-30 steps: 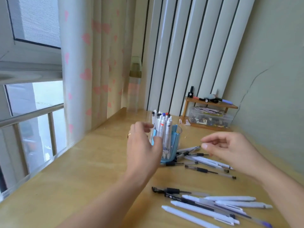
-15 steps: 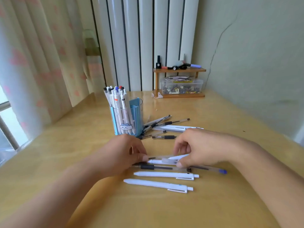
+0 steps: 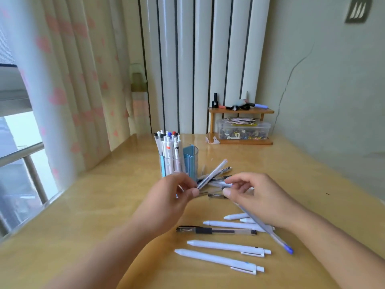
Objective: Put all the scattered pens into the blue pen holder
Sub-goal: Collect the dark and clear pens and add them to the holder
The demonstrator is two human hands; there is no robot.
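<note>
Two hands meet over the middle of the wooden counter (image 3: 87,215). The left hand (image 3: 173,197) has its grip narrowed to a pinch on a clear pen (image 3: 212,174), which slants up toward one o'clock from the fingertips. At three o'clock of it, just apart, the right hand (image 3: 256,197) has thumb and forefinger curled near each other; a pale pen with a blue cap (image 3: 268,232) runs beneath its palm toward five o'clock, and whether the grip actually holds that pen cannot be told. The blue pen holder (image 3: 190,161) stands upright at twelve o'clock of the left hand, with a cluster of mostly white pens (image 3: 168,147) standing upright in its clear compartment on the nine o'clock side. Loose pens lie in a small heap (image 3: 223,176) between the holder and the hands. At six o'clock of the hands lie a black gel pen (image 3: 216,230) and several white pens (image 3: 225,247), roughly parallel. At the counter's far edge, toward one o'clock, a small wooden shelf (image 3: 241,111) stands over a clear plastic box (image 3: 243,130).
</note>
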